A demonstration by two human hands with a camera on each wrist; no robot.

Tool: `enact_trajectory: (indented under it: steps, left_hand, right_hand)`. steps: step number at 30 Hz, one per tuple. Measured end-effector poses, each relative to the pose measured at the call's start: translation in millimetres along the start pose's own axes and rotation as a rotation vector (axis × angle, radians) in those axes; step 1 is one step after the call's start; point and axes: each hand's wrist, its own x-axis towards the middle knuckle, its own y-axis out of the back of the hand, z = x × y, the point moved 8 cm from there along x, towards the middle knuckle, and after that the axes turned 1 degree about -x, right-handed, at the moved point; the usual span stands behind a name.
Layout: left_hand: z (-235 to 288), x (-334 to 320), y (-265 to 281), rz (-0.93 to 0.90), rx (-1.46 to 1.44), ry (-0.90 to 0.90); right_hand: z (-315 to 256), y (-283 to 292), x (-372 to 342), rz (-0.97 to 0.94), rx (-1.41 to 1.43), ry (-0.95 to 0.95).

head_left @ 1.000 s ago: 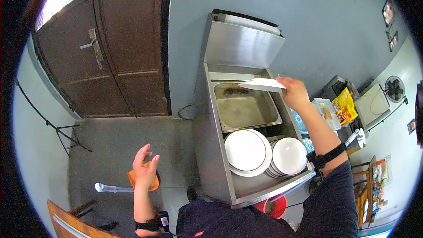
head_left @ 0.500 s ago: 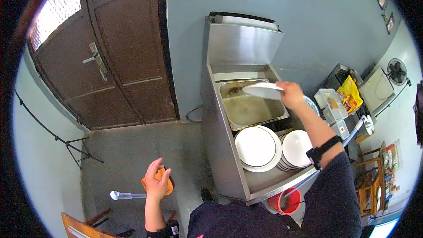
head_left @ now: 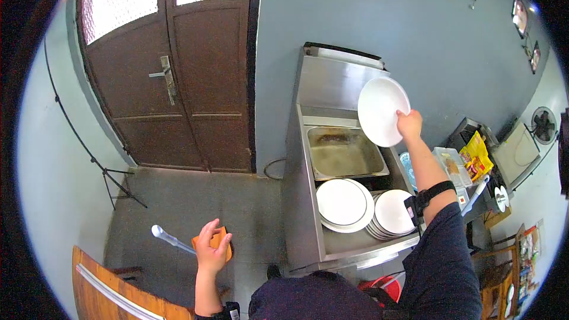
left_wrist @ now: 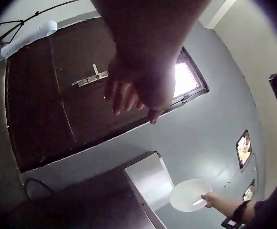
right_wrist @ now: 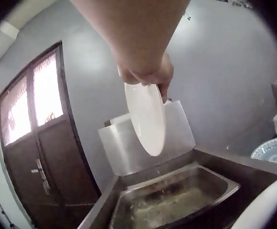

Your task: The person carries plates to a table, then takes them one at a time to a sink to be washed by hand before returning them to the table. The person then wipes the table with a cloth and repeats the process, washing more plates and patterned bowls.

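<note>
In the head view my right hand (head_left: 410, 125) pinches the rim of a white plate (head_left: 376, 109), thumb on its face. The plate is tilted up above a metal basin (head_left: 344, 160) of cloudy water set in a stainless steel unit; the right wrist view shows the plate (right_wrist: 147, 121) nearly on edge over it. A stack of white plates (head_left: 342, 201) and a second stack of white plates (head_left: 394, 208) stand in front of the basin. My left hand (head_left: 211, 253) hangs in the air over the floor, fingers loosely bent and holding nothing.
The steel unit (head_left: 301, 213) has a raised back panel against the grey wall. Right of it are clear plastic containers (head_left: 453, 169), a yellow bag (head_left: 476, 157) and a blue-patterned dish (head_left: 408, 169). A red bucket (head_left: 391, 289) stands below, a wooden table (head_left: 112, 290) at lower left.
My right hand has raised the plate and turned it from nearly edge-on to face the head camera. The head view has shifted; my left hand stays off to the side.
</note>
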Motion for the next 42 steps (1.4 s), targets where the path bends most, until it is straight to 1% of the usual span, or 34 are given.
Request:
enact_trajectory:
  steps: [1,4,6,7,8,9,10,11,12,13,14,15,16,17,18,19,20,21,22,23,25,27,28,29,31,32,35,36,37,38,39,40,41,42]
  left_hand:
    - [8,-10,2,0.019,0.008,-0.003]
    - [32,-48,0,0.043,0.013,-0.032]
    - [48,-77,-4,0.038,0.026,-0.044]
    - [54,-93,-8,0.036,0.042,-0.035]
    - [59,-112,-9,0.045,0.062,-0.013]
    - [68,-128,-13,0.037,0.076,0.017]
    - [75,-144,-16,0.042,0.107,0.022]
    - [76,-162,-22,0.035,0.090,-0.007]
    - [86,-179,-23,0.016,0.131,-0.018]
    - [94,-200,-23,0.067,0.202,-0.114]
    - [95,-218,-23,0.020,0.155,-0.005]
    - [98,-236,-20,0.001,0.117,0.039]
    - [99,-256,-13,0.041,0.172,0.054]
    - [97,-277,-2,0.099,0.195,0.073]
    - [98,-296,8,0.147,0.223,0.089]
    - [101,-316,20,0.184,0.250,0.093]
    - [104,-337,37,0.256,0.243,0.124]
    - [104,-359,55,0.316,0.247,0.185]
    - [104,-381,74,0.372,0.247,0.242]
    - [103,-403,92,0.430,0.244,0.294]
    - [99,-453,126,0.591,0.341,0.357]
    - [98,-502,154,0.718,0.396,0.434]
    - [102,-524,170,0.774,0.412,0.499]
    - [104,-546,184,0.831,0.408,0.522]
    - [104,-588,211,0.946,0.400,0.557]
    - [102,-608,224,0.986,0.410,0.560]
    - [98,-663,270,1.058,0.496,0.645]
    - [95,-682,286,1.119,0.497,0.650]
    - [86,-700,298,1.134,0.495,0.695]
    - [77,-718,316,1.142,0.501,0.732]
    - [68,-735,340,1.141,0.518,0.758]
    - [62,-748,359,1.144,0.532,0.765]
    - [56,-759,375,1.147,0.532,0.779]
    - [55,-767,392,1.160,0.488,0.743]
  right_hand:
    - [11,14,1,0.070,0.086,-0.097]
    - [43,33,-11,0.045,0.867,-0.405]
    - [74,36,-19,-0.033,1.093,-0.529]
    - [82,43,-30,-0.090,1.195,-0.538]
    - [82,59,-49,-0.163,1.189,-0.552]
    - [96,53,-59,-0.231,1.327,-0.551]
    - [101,59,-78,-0.295,1.351,-0.572]
    - [101,56,-94,-0.483,1.466,-0.497]
    - [97,64,-118,-0.543,1.477,-0.551]
    - [100,65,-137,-0.599,1.461,-0.596]
    - [98,70,-156,-0.715,1.381,-0.504]
    - [88,81,-181,-0.764,1.314,-0.520]
    - [85,74,-201,-0.875,1.410,-0.555]
    - [83,77,-217,-0.880,1.383,-0.546]
    - [75,75,-236,-0.976,1.381,-0.549]
    - [64,78,-260,-1.056,1.380,-0.556]
    - [40,92,-291,-1.094,1.385,-0.544]
    - [21,103,-316,-1.124,1.391,-0.531]
    - [4,98,-334,-1.290,1.418,-0.417]
    - [1,87,-351,-1.309,1.418,-0.476]
    - [-43,112,-410,-1.404,1.380,-0.510]
    - [-84,129,-456,-1.536,1.355,-0.488]
    - [-106,126,-477,-1.686,1.417,-0.399]
    - [-122,118,-498,-1.754,1.420,-0.364]
    - [-171,122,-546,-1.884,1.429,-0.292]
    - [-195,124,-574,-1.924,1.412,-0.294]
    - [-279,151,-678,-2.043,1.375,-0.207]
    - [-306,162,-718,-2.103,1.312,-0.202]
    - [-331,170,-758,-2.157,1.249,-0.203]
    - [-356,175,-803,-2.269,1.190,-0.221]
    - [-383,192,-843,-2.241,1.178,-0.179]
    - [-419,254,-870,-2.190,1.263,-0.013]
    - [-433,229,-924,-2.337,1.166,-0.117]
    - [-448,235,-966,-2.363,0.958,-0.130]
